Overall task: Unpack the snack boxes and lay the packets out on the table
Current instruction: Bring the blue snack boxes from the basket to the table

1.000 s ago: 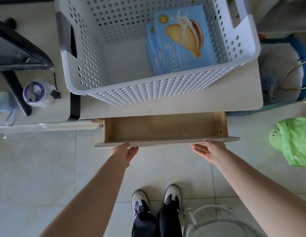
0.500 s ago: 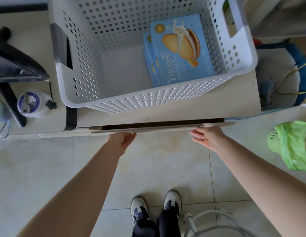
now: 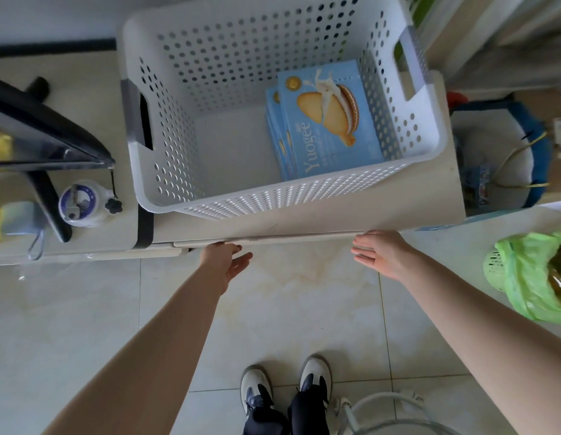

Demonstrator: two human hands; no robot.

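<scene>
Light blue snack boxes [image 3: 329, 127] with a biscuit picture stand stacked on edge against the right wall of a white perforated basket [image 3: 166, 133]. The basket sits on a beige table [image 3: 367, 211]. The table's drawer front [image 3: 304, 238] lies flush under the table edge. My left hand [image 3: 227, 262] is just below the drawer front on the left, fingers straight, holding nothing. My right hand [image 3: 381, 251] is at the drawer front on the right, fingers straight, fingertips touching or nearly touching it.
A monitor stand [image 3: 47, 183] and a round white container [image 3: 83, 204] stand on the neighbouring desk at left. A green bag over a bin [image 3: 533, 274] is on the floor at right. My shoes [image 3: 285, 384] stand on pale tiles beside a white hoop [image 3: 398, 412].
The open wooden drawer has been pushed fully shut by both hands. My hands now sit at the closed front, slightly eased off. The view has tilted up toward the basket.
</scene>
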